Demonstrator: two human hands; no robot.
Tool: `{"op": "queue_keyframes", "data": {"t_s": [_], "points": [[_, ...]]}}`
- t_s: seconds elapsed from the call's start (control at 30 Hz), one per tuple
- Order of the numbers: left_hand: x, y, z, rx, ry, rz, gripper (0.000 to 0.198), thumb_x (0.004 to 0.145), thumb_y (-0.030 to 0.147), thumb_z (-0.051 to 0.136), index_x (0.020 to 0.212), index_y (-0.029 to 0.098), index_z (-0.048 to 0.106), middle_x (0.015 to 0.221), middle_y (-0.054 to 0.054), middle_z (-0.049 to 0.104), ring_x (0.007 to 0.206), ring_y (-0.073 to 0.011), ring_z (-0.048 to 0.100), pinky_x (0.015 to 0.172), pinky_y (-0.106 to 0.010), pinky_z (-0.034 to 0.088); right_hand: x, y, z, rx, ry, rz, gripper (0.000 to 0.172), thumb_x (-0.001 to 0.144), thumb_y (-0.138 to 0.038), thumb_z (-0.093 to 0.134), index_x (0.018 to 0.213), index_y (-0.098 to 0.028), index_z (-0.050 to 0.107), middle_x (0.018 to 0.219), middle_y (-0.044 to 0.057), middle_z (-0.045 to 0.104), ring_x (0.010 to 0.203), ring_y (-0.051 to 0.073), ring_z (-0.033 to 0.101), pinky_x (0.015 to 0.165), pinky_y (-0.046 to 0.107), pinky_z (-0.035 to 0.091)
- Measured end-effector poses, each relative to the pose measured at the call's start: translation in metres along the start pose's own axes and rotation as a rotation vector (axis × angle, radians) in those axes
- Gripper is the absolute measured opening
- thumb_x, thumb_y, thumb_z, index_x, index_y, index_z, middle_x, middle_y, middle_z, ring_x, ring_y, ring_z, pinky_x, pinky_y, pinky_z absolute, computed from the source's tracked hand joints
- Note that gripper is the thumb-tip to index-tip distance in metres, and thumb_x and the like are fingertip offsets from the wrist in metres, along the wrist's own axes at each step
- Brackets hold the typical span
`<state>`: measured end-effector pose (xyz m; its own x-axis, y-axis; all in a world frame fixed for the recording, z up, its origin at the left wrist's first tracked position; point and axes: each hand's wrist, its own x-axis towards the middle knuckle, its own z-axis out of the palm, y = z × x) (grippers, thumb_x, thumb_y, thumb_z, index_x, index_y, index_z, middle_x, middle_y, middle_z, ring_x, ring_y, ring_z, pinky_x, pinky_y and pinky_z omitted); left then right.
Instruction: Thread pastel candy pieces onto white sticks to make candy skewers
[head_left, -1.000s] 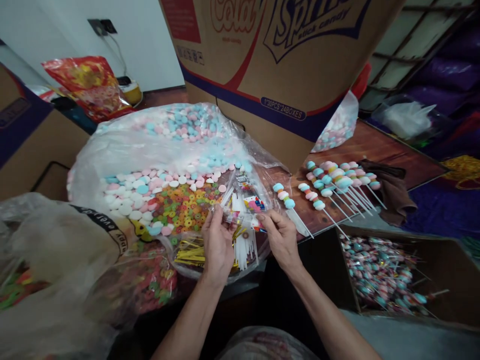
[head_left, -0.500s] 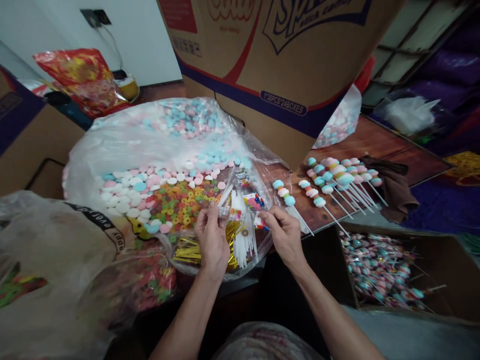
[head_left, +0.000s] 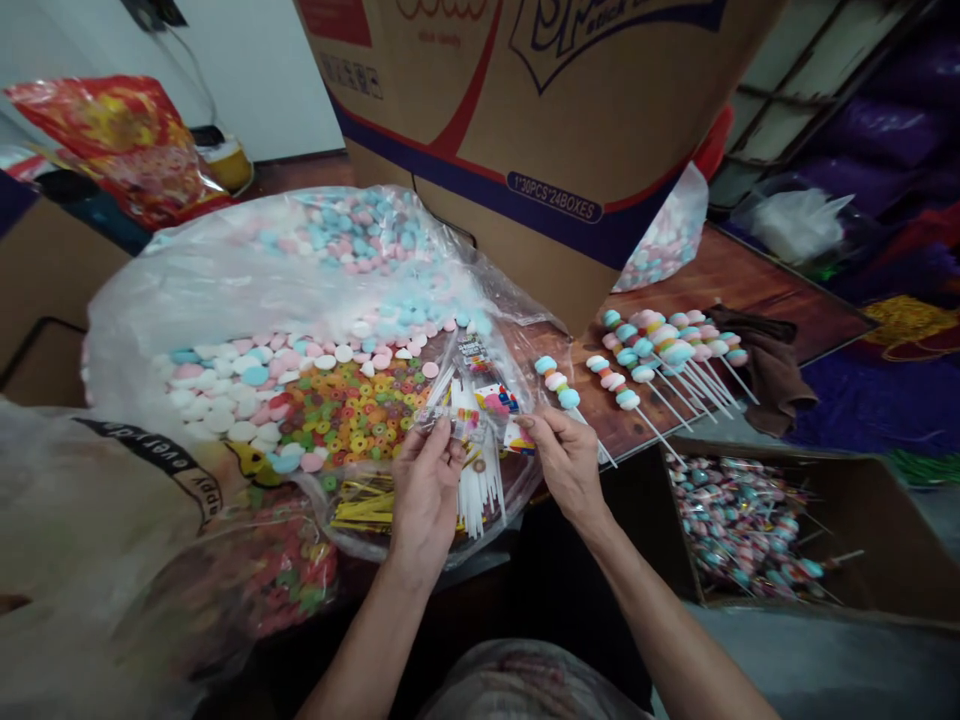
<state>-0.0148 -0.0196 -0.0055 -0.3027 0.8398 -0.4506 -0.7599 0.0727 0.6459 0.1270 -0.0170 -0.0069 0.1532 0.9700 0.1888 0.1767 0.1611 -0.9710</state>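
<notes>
My left hand [head_left: 426, 490] pinches a small clear printed wrapper [head_left: 469, 420] over a pile of white sticks [head_left: 480, 490] and gold twist ties [head_left: 360, 505]. My right hand [head_left: 564, 458] is closed in a pinch on the other end of the same clear wrapper stack [head_left: 501, 405]. Just behind lie colourful ring candies [head_left: 352, 415] and pink, white and blue round candies [head_left: 247, 370] in an opened clear bag. Finished candy skewers [head_left: 660, 360] lie on the wooden table to the right.
A big cardboard box [head_left: 540, 130] stands behind the bag. A lower box of wrapped skewers [head_left: 742, 520] sits at right. A brown cloth [head_left: 772, 365] lies beyond the skewers. Plastic bags [head_left: 112, 500] crowd the left; a red bag [head_left: 120, 140] lies at the far left.
The view has shifted slightly left and down. Both hands stay at the wrapper stack; my left fingers have moved a little higher on the wrapper.
</notes>
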Motion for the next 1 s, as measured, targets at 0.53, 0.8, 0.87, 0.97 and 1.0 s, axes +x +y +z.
{"op": "queue_keyframes", "data": {"t_s": [0.53,0.8,0.87,0.97,1.0], "points": [[-0.001,0.001,0.001,0.043,-0.032,0.084,0.024,0.063,0.024,0.088,0.076,0.016,0.069,0.078,0.002,0.067,0.063,-0.0054,0.058,0.058,-0.017,0.047,-0.001,-0.001,-0.003,0.071,0.006,0.119,0.037,0.087,-0.039,0.063,0.058,-0.017,0.053,0.059,-0.004,0.039,0.059,0.011,0.035,0.056,0.025,0.029],[0.006,-0.001,0.005,-0.038,0.036,0.014,0.027,0.059,0.019,0.089,0.075,0.014,0.068,0.073,0.002,0.066,0.059,-0.0041,0.056,0.054,-0.015,0.044,0.007,0.009,-0.033,-0.399,0.206,-0.065,0.034,0.094,-0.04,0.052,0.067,-0.019,0.054,0.062,-0.002,0.05,0.059,0.013,0.044,0.061,0.027,0.036],[0.008,0.001,0.006,-0.064,0.056,-0.012,0.027,0.06,0.02,0.089,0.075,0.014,0.068,0.073,0.002,0.067,0.06,-0.0048,0.058,0.055,-0.015,0.045,0.008,0.017,-0.046,-0.69,0.216,-0.135,0.025,0.091,-0.038,0.057,0.076,-0.018,0.059,0.071,0.002,0.059,0.065,0.016,0.05,0.067,0.029,0.037],[0.01,0.003,0.009,-0.073,0.083,-0.029,0.026,0.063,0.023,0.088,0.076,0.014,0.068,0.073,0.001,0.067,0.06,-0.005,0.058,0.056,-0.016,0.046,0.006,0.033,-0.059,-0.968,0.149,-0.157,0.023,0.09,-0.038,0.057,0.08,-0.018,0.063,0.075,0.006,0.063,0.069,0.019,0.054,0.067,0.03,0.037],[0.011,0.003,0.01,-0.073,0.089,-0.023,0.026,0.063,0.024,0.088,0.077,0.014,0.067,0.073,0.001,0.067,0.06,-0.005,0.058,0.056,-0.016,0.046,0.005,0.037,-0.061,-1.0,0.13,-0.151,0.024,0.091,-0.037,0.056,0.081,-0.018,0.064,0.075,0.006,0.064,0.068,0.019,0.055,0.065,0.03,0.037]]}}
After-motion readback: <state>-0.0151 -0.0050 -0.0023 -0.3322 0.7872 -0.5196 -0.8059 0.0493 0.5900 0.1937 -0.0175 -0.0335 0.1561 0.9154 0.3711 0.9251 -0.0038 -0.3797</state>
